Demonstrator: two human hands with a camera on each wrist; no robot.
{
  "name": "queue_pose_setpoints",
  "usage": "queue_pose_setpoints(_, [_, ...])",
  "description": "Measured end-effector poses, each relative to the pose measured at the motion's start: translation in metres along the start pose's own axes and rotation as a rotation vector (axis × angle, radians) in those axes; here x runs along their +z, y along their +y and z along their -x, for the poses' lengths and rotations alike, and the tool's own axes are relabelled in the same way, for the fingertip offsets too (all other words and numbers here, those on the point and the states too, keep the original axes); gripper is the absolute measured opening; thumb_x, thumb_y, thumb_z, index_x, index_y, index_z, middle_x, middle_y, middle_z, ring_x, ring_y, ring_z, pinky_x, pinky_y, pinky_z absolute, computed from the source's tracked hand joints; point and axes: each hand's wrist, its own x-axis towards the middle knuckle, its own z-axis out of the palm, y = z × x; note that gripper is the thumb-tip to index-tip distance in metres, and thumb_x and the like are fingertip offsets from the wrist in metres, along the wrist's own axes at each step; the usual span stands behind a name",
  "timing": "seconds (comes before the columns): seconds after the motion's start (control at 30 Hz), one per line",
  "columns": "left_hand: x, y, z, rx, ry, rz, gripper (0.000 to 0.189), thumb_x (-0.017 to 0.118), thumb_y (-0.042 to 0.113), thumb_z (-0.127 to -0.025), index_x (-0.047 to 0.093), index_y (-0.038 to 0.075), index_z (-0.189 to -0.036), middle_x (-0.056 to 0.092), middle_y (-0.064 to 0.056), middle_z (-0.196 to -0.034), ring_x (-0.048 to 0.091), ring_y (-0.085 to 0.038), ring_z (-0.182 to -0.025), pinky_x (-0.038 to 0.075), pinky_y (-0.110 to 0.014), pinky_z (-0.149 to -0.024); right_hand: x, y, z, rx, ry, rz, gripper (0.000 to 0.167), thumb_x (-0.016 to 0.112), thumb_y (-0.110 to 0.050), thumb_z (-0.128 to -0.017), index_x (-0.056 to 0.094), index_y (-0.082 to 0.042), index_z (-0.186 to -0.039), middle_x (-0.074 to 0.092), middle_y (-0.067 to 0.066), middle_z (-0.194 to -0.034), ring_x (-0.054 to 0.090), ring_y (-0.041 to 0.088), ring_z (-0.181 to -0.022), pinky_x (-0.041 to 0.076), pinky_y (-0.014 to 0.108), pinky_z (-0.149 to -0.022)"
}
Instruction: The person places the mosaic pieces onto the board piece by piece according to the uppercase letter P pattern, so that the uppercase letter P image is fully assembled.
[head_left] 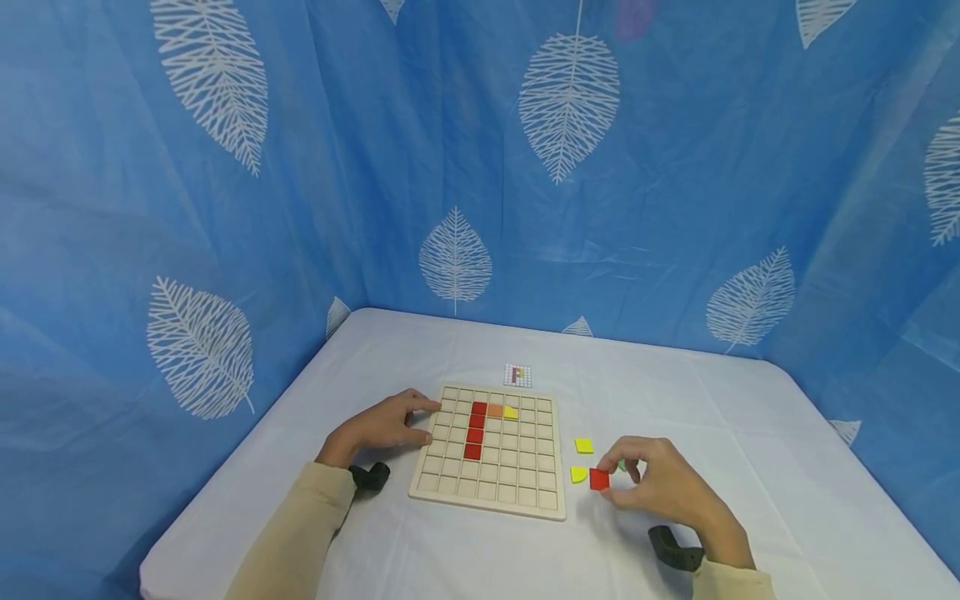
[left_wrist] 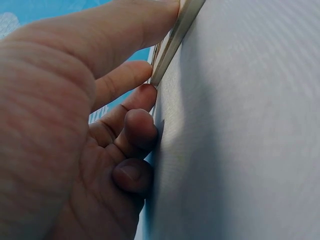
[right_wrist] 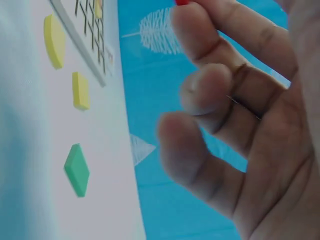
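Observation:
My right hand [head_left: 663, 483] pinches a red square tile [head_left: 599, 479] between thumb and fingers, lifted off the table to the right of the board. In the right wrist view only a sliver of that tile [right_wrist: 182, 2] shows at the top edge. My left hand [head_left: 386, 423] rests its thumb and fingertips against the left edge of a wooden grid board [head_left: 487, 505]; its last fingers are bent in the left wrist view. The board bears a column of several red tiles [head_left: 476, 435], then an orange tile [head_left: 495, 410] and a yellow round-cornered tile [head_left: 511, 412].
Loose by the right hand lie a yellow square tile [head_left: 583, 446], a yellow rounded tile [head_left: 578, 474] and a green diamond tile [right_wrist: 77, 171]. A small pattern card [head_left: 517, 376] lies beyond the board on the white-covered table [head_left: 360, 533]. Blue leaf-print curtains [head_left: 390, 150] surround the table.

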Motion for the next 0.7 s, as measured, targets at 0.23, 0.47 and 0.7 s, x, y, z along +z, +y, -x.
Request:
queue_pose_setpoints(0.23, [0.001, 0.001, 0.001, 0.006, 0.001, 0.007, 0.058, 0.08, 0.028, -0.085, 0.061, 0.02, -0.139, 0.055, -0.001, -0.126, 0.048, -0.018, -0.099, 0.043, -0.035, -0.084, -0.002, -0.011, -0.006, -0.108, 0.085, 0.027, 0.037, 0.09, -0.013, -0.068, 0.073, -0.037, -0.091, 0.067, -0.022, -0.088, 0.054, 0.01, -0.062, 0.044, 0.021, -0.055])
queue_pose_setpoints(0.47, [0.001, 0.001, 0.0, 0.004, 0.001, -0.006, 0.058, 0.08, 0.029, -0.084, 0.062, 0.02, -0.139, 0.055, -0.001, -0.127, 0.048, -0.018, -0.099, 0.044, -0.036, -0.085, -0.004, -0.014, -0.011, -0.207, 0.107, 0.008, 0.039, 0.091, -0.01, -0.068, 0.072, -0.034, -0.091, 0.066, -0.021, -0.086, 0.049, 0.005, -0.059, 0.043, 0.02, -0.052])
queue_pose_setpoints(0.7, [0.001, -0.001, 0.001, 0.018, 0.005, -0.01, 0.058, 0.079, 0.028, -0.085, 0.061, 0.019, -0.139, 0.055, -0.002, -0.127, 0.048, -0.019, -0.099, 0.043, -0.036, -0.084, -0.01, -0.018, -0.025, -0.352, 0.191, 0.022, 0.042, 0.091, -0.008, -0.066, 0.071, -0.031, -0.096, 0.066, -0.017, -0.09, 0.042, -0.001, -0.059, 0.038, 0.014, -0.051])
